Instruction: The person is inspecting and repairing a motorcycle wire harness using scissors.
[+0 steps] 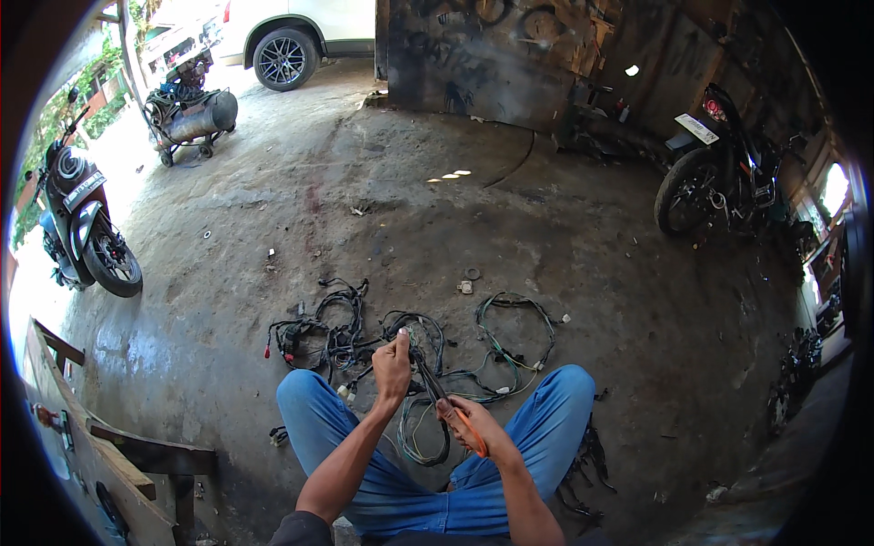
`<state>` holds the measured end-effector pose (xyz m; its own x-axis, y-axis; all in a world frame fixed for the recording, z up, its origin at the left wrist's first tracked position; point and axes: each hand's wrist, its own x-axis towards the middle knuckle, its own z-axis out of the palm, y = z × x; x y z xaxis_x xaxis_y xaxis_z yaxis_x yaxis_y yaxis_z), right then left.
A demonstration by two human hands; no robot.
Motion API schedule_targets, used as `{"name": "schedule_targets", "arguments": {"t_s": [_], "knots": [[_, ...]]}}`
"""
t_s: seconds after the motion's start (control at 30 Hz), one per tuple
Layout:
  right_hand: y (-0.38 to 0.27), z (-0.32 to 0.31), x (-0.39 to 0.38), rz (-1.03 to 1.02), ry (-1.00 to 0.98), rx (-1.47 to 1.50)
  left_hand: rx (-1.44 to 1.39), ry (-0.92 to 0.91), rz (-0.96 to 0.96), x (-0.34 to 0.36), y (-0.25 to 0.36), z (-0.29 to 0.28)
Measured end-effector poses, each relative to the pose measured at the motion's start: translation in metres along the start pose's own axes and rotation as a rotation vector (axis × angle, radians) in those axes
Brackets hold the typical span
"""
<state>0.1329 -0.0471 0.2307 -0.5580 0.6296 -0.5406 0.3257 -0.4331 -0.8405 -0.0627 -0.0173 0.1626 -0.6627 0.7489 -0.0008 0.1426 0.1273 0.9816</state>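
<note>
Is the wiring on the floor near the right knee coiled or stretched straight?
Coiled: that wiring curves round into a ring on the floor.

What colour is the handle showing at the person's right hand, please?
The handle is orange; the head view shows it.

From your head, the left fisheye camera looks down and forward, close above your jeans (405, 511), taking in the floor (564, 237) out to the wall (473, 68) along its far edge.
</note>
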Motion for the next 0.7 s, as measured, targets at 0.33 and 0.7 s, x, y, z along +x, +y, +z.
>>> {"name": "schedule_targets", "arguments": {"t_s": [0.33, 0.7], "knots": [[0.012, 0.004, 0.007, -0.099, 0.065, 0.007, 0.013, -0.012, 0.069, -0.004, -0.005, 0.006], [0.012, 0.014, 0.012, -0.083, 0.056, 0.114, -0.051, 0.074, 0.081, -0.015, 0.002, 0.010]]}}
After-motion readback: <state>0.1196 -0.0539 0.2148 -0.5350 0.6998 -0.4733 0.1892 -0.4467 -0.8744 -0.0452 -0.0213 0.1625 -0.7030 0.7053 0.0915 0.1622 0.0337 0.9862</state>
